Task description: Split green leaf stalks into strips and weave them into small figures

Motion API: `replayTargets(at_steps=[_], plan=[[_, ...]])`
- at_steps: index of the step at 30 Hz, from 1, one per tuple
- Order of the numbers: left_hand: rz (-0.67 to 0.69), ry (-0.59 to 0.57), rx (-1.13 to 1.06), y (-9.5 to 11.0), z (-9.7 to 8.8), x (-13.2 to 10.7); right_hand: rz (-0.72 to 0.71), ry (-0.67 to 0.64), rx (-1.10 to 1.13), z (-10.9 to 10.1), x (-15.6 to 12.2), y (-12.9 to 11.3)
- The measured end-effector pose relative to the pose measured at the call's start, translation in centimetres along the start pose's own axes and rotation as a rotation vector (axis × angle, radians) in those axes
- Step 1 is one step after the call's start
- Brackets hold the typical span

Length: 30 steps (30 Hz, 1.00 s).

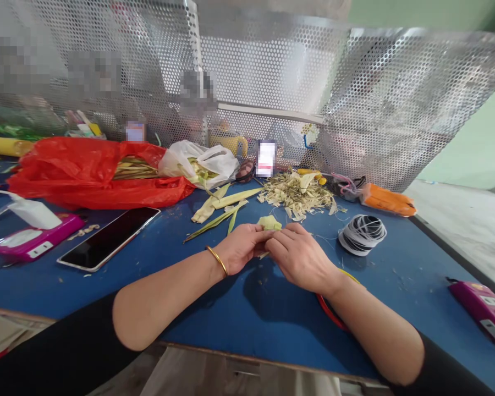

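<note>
Worktop [289,335], blue, entered from left to right.

Item: magenta power strip [28,240], left edge of the frame, white plug in it.

Item: red plastic bag [70,170], upper left, open on dry stalks.

Item: dark-screened phone [109,237], below the bag. I would hold the left forearm clear of it.

Item: dried leaf strips [218,212], centre, loose, just beyond the left hand.

Item: left grip [241,246], centre, closed in a pinch on the leaf piece. I judge this the steadying side: light, even pressure, so the leaf neither slips nor splits.

Item: pale green leaf piece [269,222], mid-frame, raised between both hands.

Item: trimmings heap [295,192], beyond the hands.

Item: right grip [301,258], closed at the piece's near edge, thumb hidden. I favour small finger movements here, close to the left pinch, any crease pressed flat.

Item: thread spool [362,235], right of centre, strands loose; I want the right wrist clear of them.
</note>
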<state>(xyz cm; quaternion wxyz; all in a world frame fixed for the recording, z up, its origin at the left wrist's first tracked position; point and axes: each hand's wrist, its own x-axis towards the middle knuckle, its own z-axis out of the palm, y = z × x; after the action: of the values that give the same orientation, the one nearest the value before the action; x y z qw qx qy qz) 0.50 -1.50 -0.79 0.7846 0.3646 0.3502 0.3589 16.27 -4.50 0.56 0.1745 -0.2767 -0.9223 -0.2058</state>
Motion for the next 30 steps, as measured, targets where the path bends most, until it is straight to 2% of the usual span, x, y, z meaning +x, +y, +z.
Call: replayTargets(at_steps=[3,9,16,23,25,28,30], plan=[[0.009,0.045,0.003,0.2,0.0,-0.2,-0.011,0.003,0.041,-0.3,0.1,-0.6],[0.029,0.032,0.015,0.5,-0.1,-0.3,-0.064,-0.016,0.126,-0.8,0.2,-1.8],[0.025,0.065,0.047,0.6,0.3,-0.5,-0.101,0.000,0.236,-1.0,0.3,-2.2],[0.037,0.077,0.051,0.6,-0.3,0.2,-0.081,0.037,0.372,-1.4,0.4,-2.5],[0.056,0.072,0.048,0.9,-0.4,0.2,0.000,0.127,0.332,-1.7,0.3,-2.2],[0.081,0.064,0.043,1.5,-0.4,0.0,0.318,0.250,0.139,-1.9,0.1,-1.1],[0.068,0.066,0.036,1.8,-0.3,-0.3,0.513,0.204,0.063,-1.7,0.0,-0.3]])
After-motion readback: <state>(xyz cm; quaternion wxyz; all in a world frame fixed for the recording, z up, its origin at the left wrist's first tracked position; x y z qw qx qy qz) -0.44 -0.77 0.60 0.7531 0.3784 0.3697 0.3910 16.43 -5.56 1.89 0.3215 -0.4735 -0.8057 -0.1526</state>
